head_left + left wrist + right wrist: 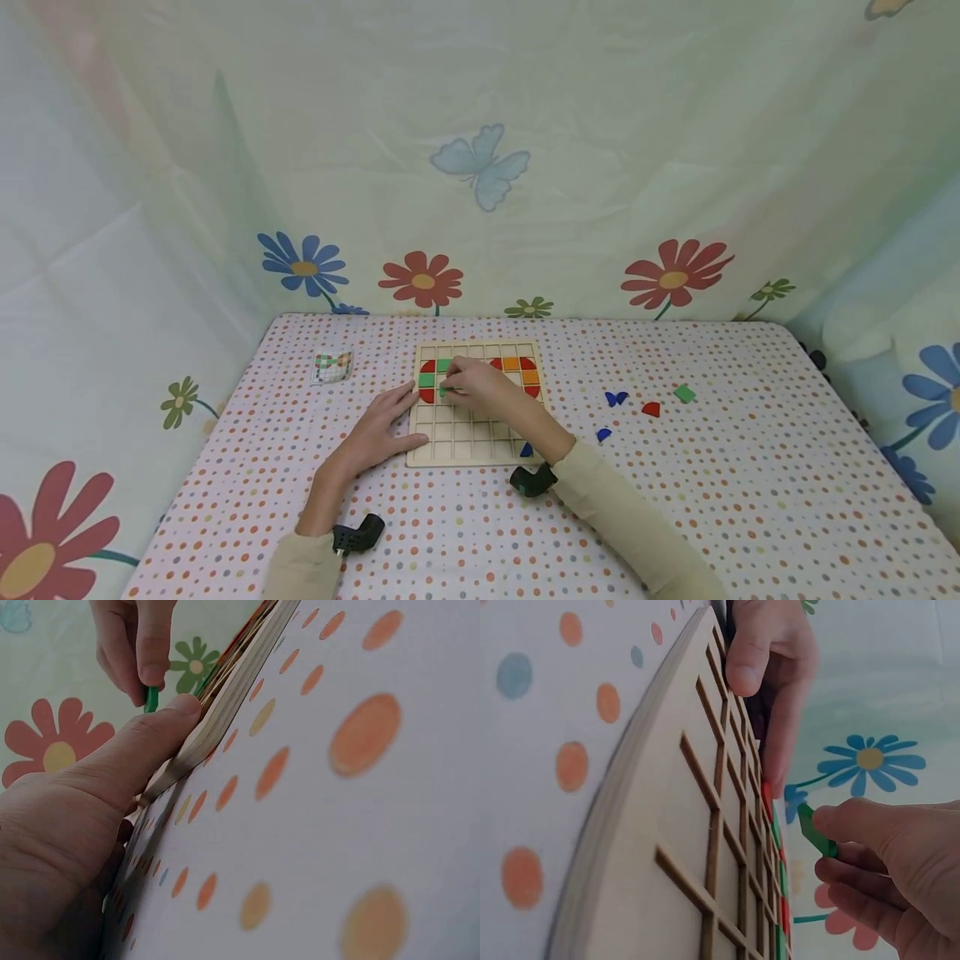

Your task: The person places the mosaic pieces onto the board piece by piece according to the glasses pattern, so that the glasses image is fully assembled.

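A wooden grid board [465, 454] lies on the table with red, green and orange tiles set in its upper rows. My right hand [483, 387] pinches a green tile [815, 832] between thumb and fingers, held just above the board's upper left cells. My left hand [375, 433] rests along the board's left edge, its thumb on the lower left rim and its fingers spread toward the upper left. In the left wrist view that thumb [146, 746] presses on the rim. One blue tile [527, 450] sits at the board's lower right.
Right of the board lie two touching blue pieces [617, 398], another blue piece [603, 434], a red piece [652, 409] and a green square tile [684, 393]. A small pattern card [332, 367] lies at the left. A floral curtain [480, 275] hangs behind the dotted table.
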Available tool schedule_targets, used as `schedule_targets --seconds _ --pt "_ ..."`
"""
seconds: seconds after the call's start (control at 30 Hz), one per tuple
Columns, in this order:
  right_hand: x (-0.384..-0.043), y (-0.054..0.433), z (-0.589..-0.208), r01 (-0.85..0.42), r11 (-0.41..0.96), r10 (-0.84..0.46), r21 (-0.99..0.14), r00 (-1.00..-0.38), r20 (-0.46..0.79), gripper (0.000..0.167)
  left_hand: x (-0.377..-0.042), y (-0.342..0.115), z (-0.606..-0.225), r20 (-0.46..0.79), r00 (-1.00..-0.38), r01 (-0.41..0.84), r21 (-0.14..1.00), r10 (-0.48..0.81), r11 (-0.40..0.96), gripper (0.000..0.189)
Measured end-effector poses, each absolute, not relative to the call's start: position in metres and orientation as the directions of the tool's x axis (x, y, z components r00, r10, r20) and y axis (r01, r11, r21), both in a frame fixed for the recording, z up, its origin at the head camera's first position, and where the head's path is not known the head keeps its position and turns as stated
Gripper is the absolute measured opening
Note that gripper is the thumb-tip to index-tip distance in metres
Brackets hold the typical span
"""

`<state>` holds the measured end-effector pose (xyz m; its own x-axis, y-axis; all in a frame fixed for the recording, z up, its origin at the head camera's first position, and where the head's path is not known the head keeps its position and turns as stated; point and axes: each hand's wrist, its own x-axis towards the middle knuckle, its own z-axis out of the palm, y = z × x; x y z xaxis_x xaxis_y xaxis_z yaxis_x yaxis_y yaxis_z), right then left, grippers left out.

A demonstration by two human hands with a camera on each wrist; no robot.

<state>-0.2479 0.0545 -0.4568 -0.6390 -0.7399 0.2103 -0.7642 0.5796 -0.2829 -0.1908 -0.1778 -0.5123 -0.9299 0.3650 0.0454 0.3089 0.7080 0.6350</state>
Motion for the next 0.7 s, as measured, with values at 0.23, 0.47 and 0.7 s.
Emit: schedule_targets --seconds 0.23,0.47,0.7 --pt "-0.252 0.047 -0.464 -0.751 0.612 -0.742 -0.248 -0.654 0.151 0.019 -0.192 -0.178 -0.514 0.06 -0.927 0.323 0.629 0.371 0.707 0.08" --pt "-0.255 0.044 -0.471 -0.754 0.612 -0.744 -0.239 -0.651 0.148 0.019 -0.192 -0.178 -0.514 0.069 -0.925 0.331 0.63 0.374 0.703 0.08" --pt "-0.256 0.042 -0.474 -0.761 0.605 -0.744 -0.235 -0.645 0.173 0.017 -0.192 -0.178 -0.513 0.072 -0.926 0.333 0.622 0.372 0.709 0.08"
